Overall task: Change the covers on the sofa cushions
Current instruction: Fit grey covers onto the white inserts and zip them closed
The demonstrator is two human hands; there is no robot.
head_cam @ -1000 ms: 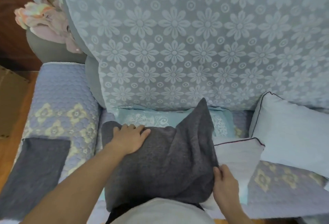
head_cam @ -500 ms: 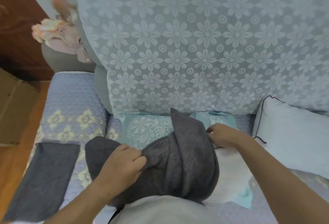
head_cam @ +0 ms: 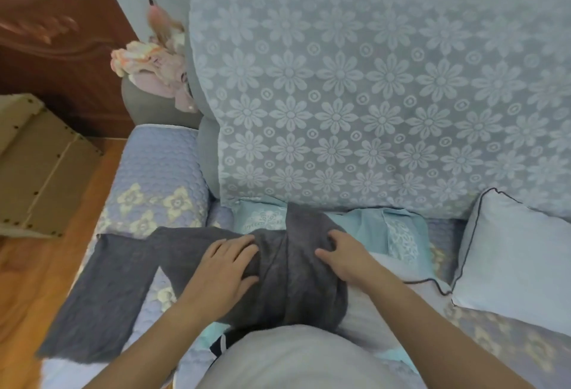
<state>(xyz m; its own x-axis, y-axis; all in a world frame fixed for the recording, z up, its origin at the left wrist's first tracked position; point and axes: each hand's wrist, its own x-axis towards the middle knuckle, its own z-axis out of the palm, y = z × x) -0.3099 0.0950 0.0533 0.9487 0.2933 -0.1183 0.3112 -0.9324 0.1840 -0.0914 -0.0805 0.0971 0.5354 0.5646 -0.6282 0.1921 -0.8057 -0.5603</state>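
A dark grey cushion cover [head_cam: 296, 277] lies bunched over a cushion on the sofa seat, right in front of me. My left hand [head_cam: 227, 268] rests flat on its left part, fingers straight. My right hand [head_cam: 343, 257] presses on its right part, fingertips dug into the cloth. A fold of grey cloth runs between the two hands. Beneath it lie a turquoise patterned cover [head_cam: 374, 224] and a white cushion with dark piping [head_cam: 398, 271]. A second grey cover [head_cam: 102, 299] lies flat to the left.
A white pillow with dark piping [head_cam: 519, 258] leans at the right. The floral lace backrest [head_cam: 370, 94] rises behind. A quilted lavender armrest [head_cam: 154, 178] is left, with pink cloth [head_cam: 151, 60] above it. A cardboard box [head_cam: 40, 166] stands on the wooden floor.
My left hand let go of the bunched grey cloth and now lies flat on it. My right hand came from the far corner onto the cover's right part. The upright corner is flattened.
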